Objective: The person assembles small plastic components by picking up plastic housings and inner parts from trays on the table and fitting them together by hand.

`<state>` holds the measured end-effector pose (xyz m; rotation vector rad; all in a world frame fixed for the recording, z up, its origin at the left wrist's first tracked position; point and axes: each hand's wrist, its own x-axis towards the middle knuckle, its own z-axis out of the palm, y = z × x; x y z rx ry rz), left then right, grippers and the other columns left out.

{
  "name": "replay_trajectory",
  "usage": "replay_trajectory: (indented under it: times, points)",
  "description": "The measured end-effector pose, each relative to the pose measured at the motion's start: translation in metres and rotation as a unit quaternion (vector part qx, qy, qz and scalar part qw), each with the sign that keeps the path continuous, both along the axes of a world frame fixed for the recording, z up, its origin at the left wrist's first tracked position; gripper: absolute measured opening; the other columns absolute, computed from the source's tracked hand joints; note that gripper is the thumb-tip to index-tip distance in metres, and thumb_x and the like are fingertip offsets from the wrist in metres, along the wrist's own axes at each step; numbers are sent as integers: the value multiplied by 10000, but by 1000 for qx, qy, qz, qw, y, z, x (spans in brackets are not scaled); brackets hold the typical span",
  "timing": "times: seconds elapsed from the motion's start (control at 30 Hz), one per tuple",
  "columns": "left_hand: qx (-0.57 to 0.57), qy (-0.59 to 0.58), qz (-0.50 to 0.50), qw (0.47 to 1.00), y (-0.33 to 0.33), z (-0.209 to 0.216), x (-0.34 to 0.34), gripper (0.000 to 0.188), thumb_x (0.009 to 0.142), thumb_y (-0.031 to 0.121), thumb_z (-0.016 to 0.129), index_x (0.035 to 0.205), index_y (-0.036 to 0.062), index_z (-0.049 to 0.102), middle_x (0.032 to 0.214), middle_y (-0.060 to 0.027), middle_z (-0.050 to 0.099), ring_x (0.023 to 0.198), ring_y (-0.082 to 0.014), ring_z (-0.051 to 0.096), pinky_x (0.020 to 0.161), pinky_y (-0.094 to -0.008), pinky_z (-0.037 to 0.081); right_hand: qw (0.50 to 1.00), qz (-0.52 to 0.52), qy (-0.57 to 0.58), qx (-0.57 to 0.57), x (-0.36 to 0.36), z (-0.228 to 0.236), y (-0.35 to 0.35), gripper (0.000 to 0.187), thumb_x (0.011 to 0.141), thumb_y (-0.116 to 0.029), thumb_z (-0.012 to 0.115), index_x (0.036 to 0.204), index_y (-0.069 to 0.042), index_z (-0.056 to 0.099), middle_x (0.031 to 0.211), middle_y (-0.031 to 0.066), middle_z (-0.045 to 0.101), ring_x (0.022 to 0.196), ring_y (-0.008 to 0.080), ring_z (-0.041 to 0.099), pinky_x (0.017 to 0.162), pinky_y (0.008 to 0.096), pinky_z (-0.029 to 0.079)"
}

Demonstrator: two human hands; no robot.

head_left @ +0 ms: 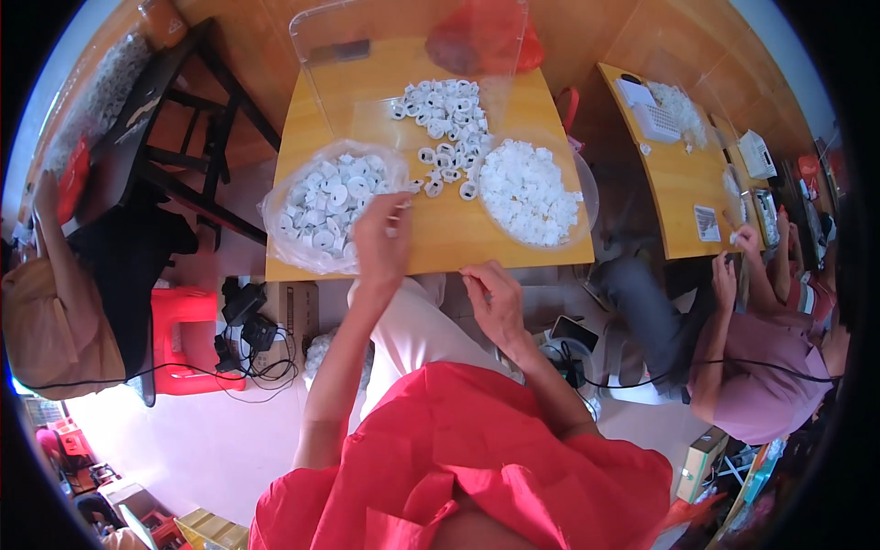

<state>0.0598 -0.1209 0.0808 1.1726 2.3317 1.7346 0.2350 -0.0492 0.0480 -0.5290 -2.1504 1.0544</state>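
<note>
My left hand [381, 240] is raised over the table's near edge, beside a clear plastic bag [271, 218] full of white round plastic parts [332, 196]. Its fingers are curled around a small white plastic part [392, 231], partly hidden by them. At the table's front edge is my right hand [496, 303], thumb and fingers drawn together; whatever they may hold is too small to make out. Farther back, white ring-shaped parts with dark centres [446, 117] lie in a loose pile. To their right, a round clear tray [589, 213] holds a heap of small white pieces [527, 192].
A clear plastic sheet or cover [295, 57] stands across the table's back, near a red bag [500, 41]. Left are a black stool [203, 110] and a red stool [179, 339]. Co-workers sit on both sides; a second table [674, 206] stands at right. A cable crosses below.
</note>
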Motion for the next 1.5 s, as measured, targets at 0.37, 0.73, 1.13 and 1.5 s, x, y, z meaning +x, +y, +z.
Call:
replay_trajectory:
  times: [0.37, 0.73, 1.13, 1.5]
  points:
    - [-53, 104, -15, 993, 102, -85, -4, 154, 710, -24, 624, 860, 0, 596, 810, -140, 584, 671, -279, 600, 615, -340, 484, 997, -62, -12, 48, 17, 7, 34, 85, 795, 11, 580, 870, 2, 619, 741, 115, 594, 622, 207, 582, 543, 289, 452]
    - [18, -196, -5, 981, 25, -66, 18, 93, 756, -16, 563, 846, -7, 587, 787, -92, 601, 694, -160, 612, 609, -279, 503, 951, -239, -136, 137, 22, -17, 187, 120, 756, -21, 569, 857, 14, 622, 809, 190, 600, 767, 353, 600, 665, 402, 479]
    - [160, -532, -80, 827, -35, -49, 50, 161, 839, 82, 606, 976, -1, 618, 876, -56, 622, 781, -125, 611, 675, -261, 556, 930, -252, -162, 213, 12, -8, 166, 179, 770, -1, 547, 915, -15, 651, 862, 158, 636, 766, 312, 621, 675, 375, 489]
    - [157, -522, -71, 835, -53, -45, 58, 134, 844, 50, 587, 970, 5, 592, 880, -56, 627, 772, -134, 626, 701, -271, 553, 899, 43, 21, -434, -1, 27, 57, 172, 816, 8, 563, 973, -3, 634, 820, 61, 640, 678, 125, 622, 580, 224, 500]
